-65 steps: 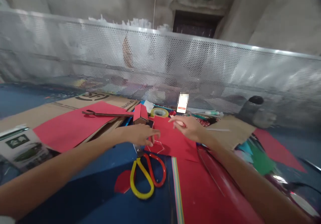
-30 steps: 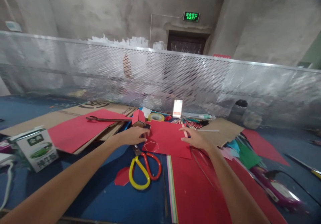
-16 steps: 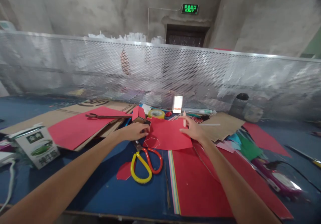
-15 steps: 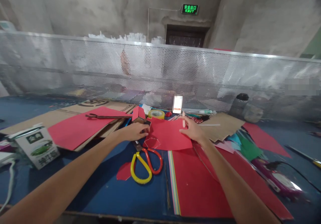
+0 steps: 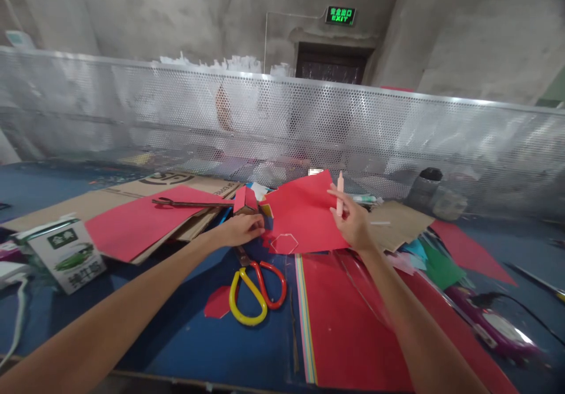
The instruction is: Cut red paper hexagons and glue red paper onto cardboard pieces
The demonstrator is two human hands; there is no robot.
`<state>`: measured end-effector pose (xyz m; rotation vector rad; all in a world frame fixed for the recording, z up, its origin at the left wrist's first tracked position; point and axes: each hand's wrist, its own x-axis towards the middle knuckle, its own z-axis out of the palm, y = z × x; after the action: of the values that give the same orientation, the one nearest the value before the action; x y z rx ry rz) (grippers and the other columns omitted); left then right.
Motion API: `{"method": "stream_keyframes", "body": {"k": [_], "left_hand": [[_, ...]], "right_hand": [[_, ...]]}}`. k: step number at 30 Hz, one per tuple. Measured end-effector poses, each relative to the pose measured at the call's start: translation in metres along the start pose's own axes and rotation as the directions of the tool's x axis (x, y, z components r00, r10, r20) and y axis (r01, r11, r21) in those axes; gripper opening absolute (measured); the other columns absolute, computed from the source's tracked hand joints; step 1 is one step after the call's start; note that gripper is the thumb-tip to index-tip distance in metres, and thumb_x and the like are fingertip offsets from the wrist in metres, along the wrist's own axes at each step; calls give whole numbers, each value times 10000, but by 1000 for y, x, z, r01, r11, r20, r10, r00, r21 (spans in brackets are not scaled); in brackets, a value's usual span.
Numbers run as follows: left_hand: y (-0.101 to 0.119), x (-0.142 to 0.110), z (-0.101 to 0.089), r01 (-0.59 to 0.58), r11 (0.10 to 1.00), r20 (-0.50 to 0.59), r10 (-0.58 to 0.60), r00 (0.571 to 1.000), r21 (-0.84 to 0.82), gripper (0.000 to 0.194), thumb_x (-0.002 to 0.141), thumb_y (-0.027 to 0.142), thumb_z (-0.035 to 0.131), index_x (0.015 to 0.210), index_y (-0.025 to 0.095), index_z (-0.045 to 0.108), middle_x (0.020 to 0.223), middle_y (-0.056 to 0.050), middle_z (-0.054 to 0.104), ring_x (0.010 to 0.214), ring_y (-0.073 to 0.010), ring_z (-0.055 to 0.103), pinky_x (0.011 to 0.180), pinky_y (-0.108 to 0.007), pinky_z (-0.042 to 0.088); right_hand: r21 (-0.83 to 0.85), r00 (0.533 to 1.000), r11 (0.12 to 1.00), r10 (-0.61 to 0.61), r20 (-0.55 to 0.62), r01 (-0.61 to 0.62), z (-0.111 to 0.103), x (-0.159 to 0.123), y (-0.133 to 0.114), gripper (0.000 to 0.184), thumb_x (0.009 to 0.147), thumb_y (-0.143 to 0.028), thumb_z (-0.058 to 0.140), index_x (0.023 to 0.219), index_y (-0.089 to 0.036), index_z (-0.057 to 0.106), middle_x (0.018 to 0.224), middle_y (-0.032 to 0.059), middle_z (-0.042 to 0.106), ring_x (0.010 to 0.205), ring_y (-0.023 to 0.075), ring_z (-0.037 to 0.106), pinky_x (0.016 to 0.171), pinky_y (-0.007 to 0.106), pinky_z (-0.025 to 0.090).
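Holding red sheet [image 5: 304, 211] and pink pen [image 5: 339, 198] together, right hand [image 5: 354, 224] tilts both above the counter [image 5: 168, 335]; shared grip could drop the pen or crease the sheet. Left hand [image 5: 244, 229] curls beside red-roofed house [image 5: 246, 199], hold unclear.

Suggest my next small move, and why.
I'd probably set down the pink pen: the right hand holds it at the edge of the tilted-up red sheet, whose hexagon outline looks drawn but uncut, while scissors lie on the blue tabletop.
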<state>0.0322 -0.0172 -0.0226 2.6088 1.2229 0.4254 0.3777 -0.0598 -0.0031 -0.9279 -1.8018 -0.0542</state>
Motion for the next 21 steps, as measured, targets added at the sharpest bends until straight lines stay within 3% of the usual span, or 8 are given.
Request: {"method": "stream_keyframes", "body": {"k": [4,10,13,16,21], "left_hand": [[0,3,6,-44,968,-110,17,994,-245,247,957,449,545,907,209,574,767,-24,691,705,-186,637,667,-287,472],[6,8,17,-51,844,-152,-36,988,-534,368,882,552,657,935,198,576,880,-39,686,768,-181,641,689,-285,488],[9,9,22,-6,745,-116,-96,989,-667,426,808,542,753,979,207,552,909,-35,692,822,-188,663,726,-289,502],[10,8,25,86,668,-11,-140,990,-739,527,746,478,818,1090,212,519,903,-25,715,767,-172,661,706,-287,488],[11,5,28,140,642,83,-118,990,-754,592,710,327,841,1187,203,515,831,-10,749,756,-174,678,751,-298,476]], "right_hand": [[47,991,998,-29,-132,36,3,1,4,438,943,-186,582,1380,-214,609,1519,146,575,1345,262,610,1024,387,579],[107,955,994,42,-295,-11,5,4,13,440,901,-218,633,1340,-210,624,1447,149,628,1340,272,607,1019,425,592],[152,935,988,90,-342,-39,3,5,17,441,869,-212,659,1309,-200,639,1401,152,655,1319,279,620,1038,454,577],[173,922,984,114,-371,-52,1,5,21,438,848,-201,671,1285,-179,648,1381,162,664,1313,281,623,1117,493,511],[173,908,983,126,-400,-60,-1,5,26,430,835,-187,677,1264,-169,651,1365,168,668,1303,284,627,1145,504,480]]}}
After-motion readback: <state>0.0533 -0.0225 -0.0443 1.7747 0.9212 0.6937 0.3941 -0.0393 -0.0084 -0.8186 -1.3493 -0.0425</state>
